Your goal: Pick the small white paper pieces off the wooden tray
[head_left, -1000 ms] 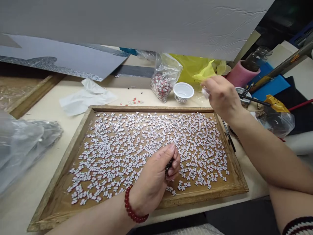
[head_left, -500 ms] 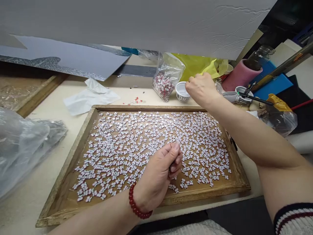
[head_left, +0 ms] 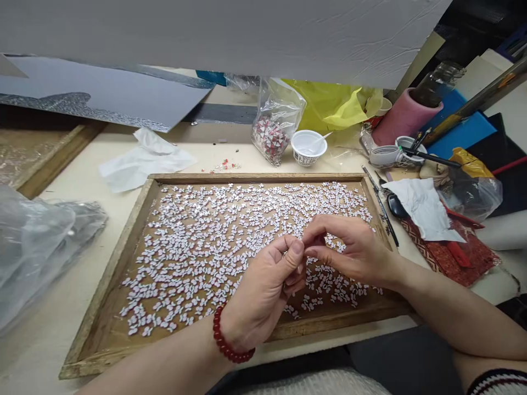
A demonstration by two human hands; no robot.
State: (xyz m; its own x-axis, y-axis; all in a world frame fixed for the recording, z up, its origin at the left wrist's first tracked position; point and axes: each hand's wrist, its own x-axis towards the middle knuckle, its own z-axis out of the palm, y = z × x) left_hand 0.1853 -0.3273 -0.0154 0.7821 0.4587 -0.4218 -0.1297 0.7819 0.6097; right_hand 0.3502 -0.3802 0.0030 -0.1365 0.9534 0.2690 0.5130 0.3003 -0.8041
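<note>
A wooden tray (head_left: 135, 222) lies in front of me, strewn with several small white butterfly-shaped pieces (head_left: 214, 230). Over its near right part my left hand (head_left: 263, 291), with a red bead bracelet at the wrist, is curled shut on something small and dark that I cannot make out. My right hand (head_left: 349, 249) sits right beside it, its thumb and forefinger pinched together and touching the left thumb tip. What the pinch holds is too small to see.
Behind the tray stand a white cup (head_left: 308, 147) and a clear bag of red-and-white pieces (head_left: 274, 134). A crumpled tissue (head_left: 142, 159) lies back left, plastic sheeting (head_left: 37, 247) at left. Brushes, a pink roll (head_left: 401, 123), jar and paper clutter the right.
My right hand has come back from the white cup behind the tray down to my left hand over the tray. The left hand has stayed in place, still closed.
</note>
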